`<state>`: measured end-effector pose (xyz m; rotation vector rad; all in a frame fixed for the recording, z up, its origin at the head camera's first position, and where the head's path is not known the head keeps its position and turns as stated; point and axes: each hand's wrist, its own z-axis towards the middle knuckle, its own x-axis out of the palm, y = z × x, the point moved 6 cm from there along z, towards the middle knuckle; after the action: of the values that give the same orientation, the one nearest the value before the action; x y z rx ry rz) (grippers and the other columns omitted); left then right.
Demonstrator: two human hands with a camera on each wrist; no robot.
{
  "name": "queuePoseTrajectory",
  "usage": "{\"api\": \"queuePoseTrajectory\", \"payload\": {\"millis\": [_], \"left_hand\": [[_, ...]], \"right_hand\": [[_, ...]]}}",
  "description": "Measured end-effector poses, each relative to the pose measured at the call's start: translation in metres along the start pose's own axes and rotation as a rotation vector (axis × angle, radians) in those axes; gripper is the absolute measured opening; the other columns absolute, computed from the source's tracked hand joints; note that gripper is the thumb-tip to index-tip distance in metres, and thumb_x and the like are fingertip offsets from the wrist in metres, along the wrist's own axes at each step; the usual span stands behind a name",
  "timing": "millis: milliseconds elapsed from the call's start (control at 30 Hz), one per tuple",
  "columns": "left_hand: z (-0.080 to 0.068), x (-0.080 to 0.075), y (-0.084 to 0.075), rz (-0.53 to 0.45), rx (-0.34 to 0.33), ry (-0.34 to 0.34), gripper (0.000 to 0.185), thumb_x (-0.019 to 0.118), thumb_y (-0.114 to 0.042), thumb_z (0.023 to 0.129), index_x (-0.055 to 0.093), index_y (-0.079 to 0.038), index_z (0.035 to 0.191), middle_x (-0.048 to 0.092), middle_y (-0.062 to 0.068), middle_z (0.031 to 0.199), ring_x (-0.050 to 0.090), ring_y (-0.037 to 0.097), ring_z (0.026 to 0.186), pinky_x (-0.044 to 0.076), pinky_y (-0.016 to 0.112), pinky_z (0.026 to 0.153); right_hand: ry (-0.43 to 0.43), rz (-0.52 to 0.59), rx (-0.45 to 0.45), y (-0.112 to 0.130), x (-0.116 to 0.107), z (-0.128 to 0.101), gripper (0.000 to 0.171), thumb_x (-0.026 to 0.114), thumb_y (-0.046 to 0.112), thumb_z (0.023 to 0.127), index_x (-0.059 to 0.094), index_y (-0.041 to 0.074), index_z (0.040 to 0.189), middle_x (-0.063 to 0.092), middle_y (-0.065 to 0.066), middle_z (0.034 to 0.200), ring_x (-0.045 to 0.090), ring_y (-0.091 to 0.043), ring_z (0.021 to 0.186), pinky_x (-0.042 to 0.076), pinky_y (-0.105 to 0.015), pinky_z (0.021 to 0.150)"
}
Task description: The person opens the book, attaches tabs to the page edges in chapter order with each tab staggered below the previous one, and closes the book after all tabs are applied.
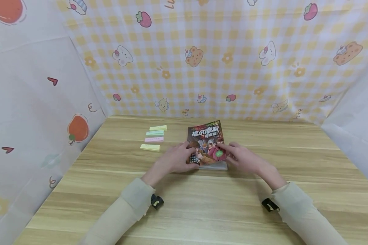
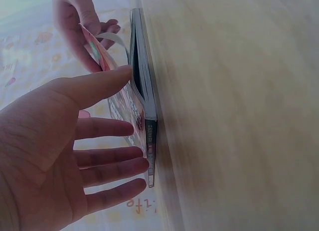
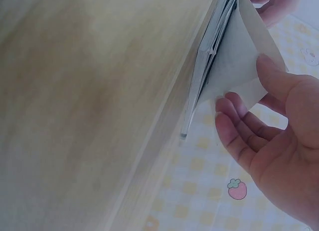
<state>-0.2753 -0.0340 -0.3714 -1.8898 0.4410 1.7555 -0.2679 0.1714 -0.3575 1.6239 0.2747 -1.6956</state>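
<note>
A paperback book [image 1: 206, 136] with a dark illustrated cover lies flat on the wooden table [image 1: 202, 207], just beyond my hands. My left hand [image 1: 179, 158] rests on the cover's near left part with its fingers [image 2: 112, 156] straight and its thumb against the cover [image 2: 127, 104]. My right hand [image 1: 233, 154] pinches the cover's near right corner and lifts it. In the right wrist view the white inside of the raised cover [image 3: 239, 56] stands off the page block [image 3: 207, 66], with my right hand [image 3: 259, 121] on its edge.
Several pastel sticky-note pads [image 1: 154, 139] lie in a column left of the book. Patterned cloth walls [image 1: 220, 68] close the table in at the back and on both sides. Bare wood lies in front of my arms.
</note>
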Motion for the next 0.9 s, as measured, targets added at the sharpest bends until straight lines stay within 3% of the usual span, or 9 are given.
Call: {"api": "queuePoseTrajectory", "payload": {"millis": [133,267,467,633,900], "left_hand": [[0.0,0.0,0.0,-0.012,-0.004,-0.002,0.07,0.067,-0.057,0.091,0.057,-0.011,0.143,0.049,0.022,0.146,0.052,0.037,0.13,0.045,0.054,0.105],[0.0,0.001,0.001,-0.021,0.003,-0.013,0.07,0.068,-0.056,0.091,0.057,-0.01,0.142,0.05,0.022,0.145,0.054,0.038,0.128,0.046,0.054,0.103],[0.0,0.001,0.001,-0.034,0.012,-0.019,0.07,0.069,-0.056,0.09,0.058,-0.009,0.141,0.05,0.022,0.144,0.055,0.037,0.126,0.046,0.053,0.103],[0.001,0.0,0.001,-0.032,0.013,-0.013,0.07,0.068,-0.057,0.09,0.058,-0.009,0.14,0.05,0.021,0.145,0.055,0.037,0.126,0.046,0.052,0.104],[0.001,0.001,0.001,-0.015,0.013,0.001,0.07,0.068,-0.057,0.09,0.059,-0.009,0.14,0.05,0.021,0.145,0.056,0.036,0.126,0.047,0.052,0.102]], "right_hand": [[-0.01,0.031,0.016,-0.002,0.0,0.001,0.048,0.06,0.0,0.096,0.053,-0.002,0.143,0.058,-0.01,0.1,0.053,-0.015,0.081,0.05,-0.035,0.07],[-0.017,0.112,0.022,-0.003,0.0,0.002,0.056,0.06,-0.003,0.095,0.043,-0.005,0.148,0.063,-0.015,0.107,0.061,-0.02,0.089,0.055,-0.036,0.076],[-0.028,0.382,0.1,-0.009,-0.002,0.001,0.066,0.056,-0.004,0.099,0.022,-0.007,0.156,0.067,-0.018,0.108,0.067,-0.031,0.099,0.057,-0.043,0.085],[-0.049,0.63,0.213,-0.011,-0.005,-0.002,0.061,0.047,0.0,0.104,0.017,-0.009,0.156,0.06,-0.028,0.118,0.067,-0.036,0.102,0.055,-0.047,0.091],[-0.03,0.569,0.314,-0.01,-0.003,-0.001,0.066,0.056,0.02,0.105,0.024,-0.015,0.152,0.063,-0.025,0.123,0.063,-0.039,0.113,0.049,-0.054,0.098]]}}
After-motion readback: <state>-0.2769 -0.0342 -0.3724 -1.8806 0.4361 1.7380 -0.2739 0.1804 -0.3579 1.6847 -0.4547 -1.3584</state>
